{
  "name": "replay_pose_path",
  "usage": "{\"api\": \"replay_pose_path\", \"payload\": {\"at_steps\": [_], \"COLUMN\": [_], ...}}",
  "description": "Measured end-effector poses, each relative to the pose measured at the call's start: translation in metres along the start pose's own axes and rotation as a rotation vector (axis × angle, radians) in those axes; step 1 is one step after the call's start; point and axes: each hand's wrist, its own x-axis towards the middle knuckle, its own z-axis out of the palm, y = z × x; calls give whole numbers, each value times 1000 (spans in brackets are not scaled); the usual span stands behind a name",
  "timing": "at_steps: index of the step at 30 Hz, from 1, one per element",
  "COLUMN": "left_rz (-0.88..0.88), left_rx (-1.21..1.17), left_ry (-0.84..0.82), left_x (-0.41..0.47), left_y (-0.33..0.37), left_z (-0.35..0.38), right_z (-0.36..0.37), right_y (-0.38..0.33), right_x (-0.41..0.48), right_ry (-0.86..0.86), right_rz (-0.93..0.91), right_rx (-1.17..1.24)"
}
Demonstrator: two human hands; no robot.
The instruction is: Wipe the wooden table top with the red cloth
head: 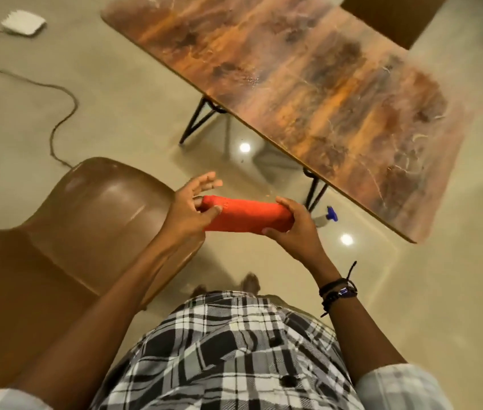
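Observation:
A folded red cloth [247,215] is held in the air in front of me, between both hands, above the floor. My left hand [188,210] pinches its left end with thumb and fingers, the other fingers spread. My right hand [293,227] grips its right end. The wooden table top [308,84] stretches diagonally from the upper left to the right, ahead of the cloth and apart from it. Its brown and orange surface shows pale streaks and scratches. Nothing lies on it.
A brown plastic chair [98,220] stands at my left, close to my left arm. A small bottle with a blue cap [327,217] lies on the floor under the table's near edge. A cable [56,93] and a white pad [23,22] lie on the floor at the far left.

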Motion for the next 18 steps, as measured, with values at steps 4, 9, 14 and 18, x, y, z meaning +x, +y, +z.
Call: {"api": "replay_pose_path", "payload": {"at_steps": [4,9,14,18], "left_rz": [114,74,-99,-285], "left_rx": [175,75,-102,-267], "left_ry": [-167,-112,6,42], "left_x": [19,39,59,74], "left_y": [18,42,57,63], "left_z": [43,94,150,196], "right_z": [-34,-83,-118,-146], "right_y": [21,54,87,116], "right_x": [-2,-6,-2,12], "right_ry": [232,310,397,314], "right_rz": [-15,110,135,69], "right_rx": [-46,313,555,398]}}
